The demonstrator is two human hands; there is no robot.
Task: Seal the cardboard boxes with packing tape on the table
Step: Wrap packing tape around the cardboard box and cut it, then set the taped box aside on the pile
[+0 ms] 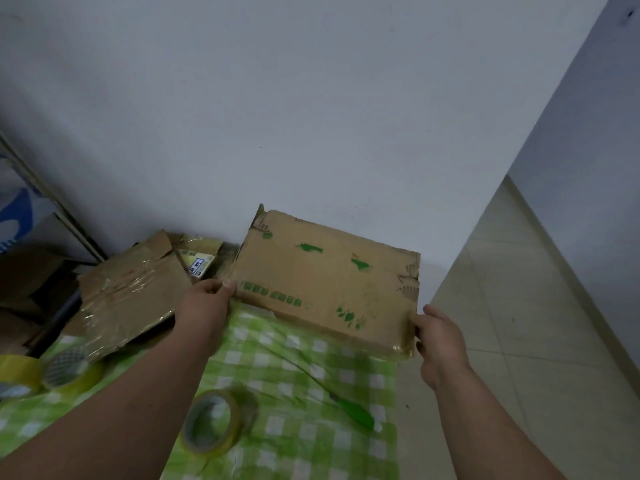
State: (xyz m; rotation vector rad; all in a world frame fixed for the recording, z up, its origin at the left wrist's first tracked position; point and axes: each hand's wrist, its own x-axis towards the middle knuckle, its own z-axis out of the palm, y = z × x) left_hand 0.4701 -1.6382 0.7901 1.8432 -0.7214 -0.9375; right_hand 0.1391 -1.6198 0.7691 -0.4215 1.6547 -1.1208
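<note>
A brown cardboard box (325, 278) with green print is held above the far end of the table (304, 375), which wears a green checked cloth. My left hand (204, 306) grips its near left corner. My right hand (440, 337) grips its near right corner. A roll of clear yellowish packing tape (214, 422) lies on the cloth near my left forearm. A green-handled cutter (356, 414) lies to the right of the roll.
A flattened, tape-covered box (128, 299) lies at the table's left, with another labelled box (199, 263) behind it. Two more tape rolls (65, 370) sit at the left edge. A white wall stands right behind the table. Tiled floor (519, 323) lies to the right.
</note>
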